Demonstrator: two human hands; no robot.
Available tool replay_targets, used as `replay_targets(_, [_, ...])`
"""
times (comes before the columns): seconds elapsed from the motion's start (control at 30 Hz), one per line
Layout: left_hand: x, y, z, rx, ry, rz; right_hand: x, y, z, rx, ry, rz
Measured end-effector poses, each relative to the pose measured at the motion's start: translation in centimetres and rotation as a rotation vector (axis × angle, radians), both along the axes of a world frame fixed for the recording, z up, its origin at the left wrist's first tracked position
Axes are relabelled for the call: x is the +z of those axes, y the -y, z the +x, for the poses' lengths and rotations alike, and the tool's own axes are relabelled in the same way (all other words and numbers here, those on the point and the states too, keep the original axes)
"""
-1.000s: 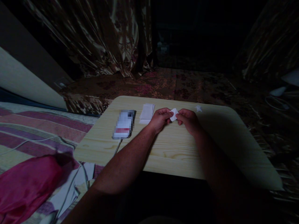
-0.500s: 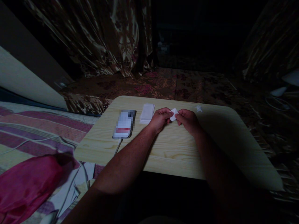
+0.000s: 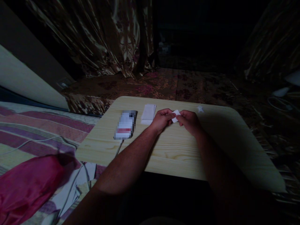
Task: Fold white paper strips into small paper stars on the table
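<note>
Both hands meet over the far middle of the table [image 3: 178, 153]. The left hand [image 3: 161, 120] and right hand [image 3: 190, 122] are curled nearly closed, each pinching one small white paper [image 3: 175, 115] between thumb and fingertips, and the paper sits between them just above the tabletop. A stack [image 3: 148, 114] of white sheets lies just beside the left hand at nine o'clock, and a phone [image 3: 125, 125] lies farther out the same way. A white scrap [image 3: 200, 108] lies near the right hand at one o'clock. A red cloth [image 3: 30, 184] lies well apart at eight o'clock.
</note>
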State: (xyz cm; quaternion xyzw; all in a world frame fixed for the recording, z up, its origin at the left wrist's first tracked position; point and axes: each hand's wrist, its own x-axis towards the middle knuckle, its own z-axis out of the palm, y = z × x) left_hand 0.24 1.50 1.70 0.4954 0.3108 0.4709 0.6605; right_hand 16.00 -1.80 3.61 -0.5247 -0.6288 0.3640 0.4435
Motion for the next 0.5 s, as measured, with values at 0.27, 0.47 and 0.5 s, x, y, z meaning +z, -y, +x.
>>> replay_targets(0.27, [-0.04,0.10,0.12,-0.001,-0.017,0.011,-0.76,-0.41,0.18,-0.043,0.051,0.052])
replay_targets(0.47, [0.03,-0.03,0.10,0.047,-0.044,0.006,-0.57,-0.30,0.10,-0.062,0.040,0.032])
replay_targets(0.5, [0.04,-0.04,0.10,0.059,-0.044,0.005,-0.50,-0.24,0.10,-0.061,0.035,0.024])
